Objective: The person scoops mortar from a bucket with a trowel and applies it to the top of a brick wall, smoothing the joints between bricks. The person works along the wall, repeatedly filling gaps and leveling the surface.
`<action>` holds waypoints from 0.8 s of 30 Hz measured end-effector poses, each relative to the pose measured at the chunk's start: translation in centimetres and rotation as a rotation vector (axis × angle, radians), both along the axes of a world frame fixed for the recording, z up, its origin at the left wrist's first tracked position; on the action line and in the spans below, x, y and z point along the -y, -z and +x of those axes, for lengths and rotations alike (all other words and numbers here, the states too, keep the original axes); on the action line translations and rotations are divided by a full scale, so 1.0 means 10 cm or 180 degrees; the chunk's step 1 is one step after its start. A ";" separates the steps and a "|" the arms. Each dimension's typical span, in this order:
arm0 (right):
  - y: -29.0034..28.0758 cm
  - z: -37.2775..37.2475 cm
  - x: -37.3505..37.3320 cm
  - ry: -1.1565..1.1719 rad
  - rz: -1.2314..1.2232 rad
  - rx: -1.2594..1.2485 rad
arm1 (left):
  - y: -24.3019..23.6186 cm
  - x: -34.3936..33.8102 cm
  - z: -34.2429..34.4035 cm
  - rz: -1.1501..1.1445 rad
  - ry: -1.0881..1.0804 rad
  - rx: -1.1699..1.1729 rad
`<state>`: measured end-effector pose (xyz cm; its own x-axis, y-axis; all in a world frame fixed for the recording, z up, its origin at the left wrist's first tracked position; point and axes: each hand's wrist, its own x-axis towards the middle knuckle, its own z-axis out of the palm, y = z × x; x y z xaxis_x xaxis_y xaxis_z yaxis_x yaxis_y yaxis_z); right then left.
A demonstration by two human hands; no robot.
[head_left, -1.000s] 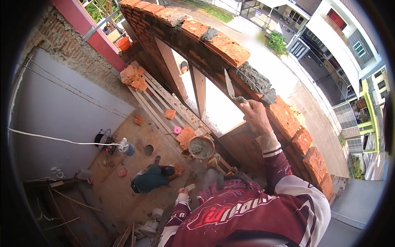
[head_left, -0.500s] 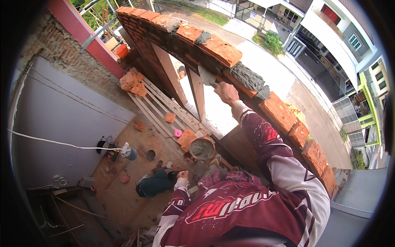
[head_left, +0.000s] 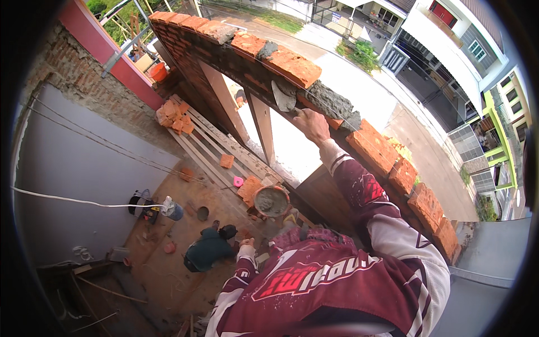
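Note:
My right hand (head_left: 314, 126) grips a trowel (head_left: 284, 96) by its handle. Its grey, mortar-smeared blade lies along the inner face of the brick wall, just below the top course. Beside it, a thick bed of wet mortar (head_left: 331, 100) fills a gap between an orange brick (head_left: 295, 65) and another brick (head_left: 371, 146) along the wall top. Low in front of my body, my left hand (head_left: 247, 242) is closed; whatever its fingers hold, if anything, is hidden. A round bucket of mortar (head_left: 271, 200) stands on the planks between my two hands.
Wooden planks (head_left: 210, 145) run beside the wall, bearing broken bricks (head_left: 175, 115) and a pink tape measure (head_left: 238, 181). Below, a co-worker in a dark green shirt (head_left: 205, 250) bends over the floor. A string line follows the wall top, and a street lies beyond.
The trowel has come slightly down and turned, its blade now showing broader against the wall's inner face. Below, the co-worker has shifted and a dark-covered head now shows. My view has moved a little.

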<state>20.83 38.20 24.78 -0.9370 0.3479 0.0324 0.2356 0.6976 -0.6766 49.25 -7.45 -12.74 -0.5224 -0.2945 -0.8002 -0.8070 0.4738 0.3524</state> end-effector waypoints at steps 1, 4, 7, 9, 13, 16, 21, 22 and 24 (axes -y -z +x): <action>0.00 0.09 -0.03 0.0048 0.0013 -0.0070 | 0.03 -0.03 -0.04 0.0196 -0.0125 -0.0042; 0.00 0.25 -0.14 0.0112 0.0015 -0.0045 | 0.18 -0.14 -0.14 0.0334 -0.0165 -0.0411; 0.02 0.39 -0.20 0.0049 0.0327 -0.0101 | 0.31 -0.20 -0.20 0.0326 0.0103 -0.0658; 0.02 0.48 -0.21 0.0062 0.0643 -0.0298 | 0.34 -0.21 -0.23 0.0232 0.0109 -0.0527; -0.11 0.66 -0.17 -0.0022 0.0976 -0.0245 | 0.15 -0.22 -0.27 0.0417 0.0400 -0.0161; -0.32 0.73 -0.07 -0.0321 0.0951 0.0038 | -0.11 -0.24 -0.26 0.0376 0.0384 0.0015; -0.57 0.62 0.11 -0.1180 0.0274 0.0353 | -0.32 -0.26 -0.05 0.0381 -0.0105 -0.0210; -0.58 0.54 0.13 -0.1384 0.0104 0.0315 | -0.30 -0.24 -0.02 0.0368 -0.0130 -0.0248; -0.56 0.25 0.19 -0.1540 -0.0527 0.0666 | -0.23 -0.20 0.06 0.0306 -0.0189 -0.0180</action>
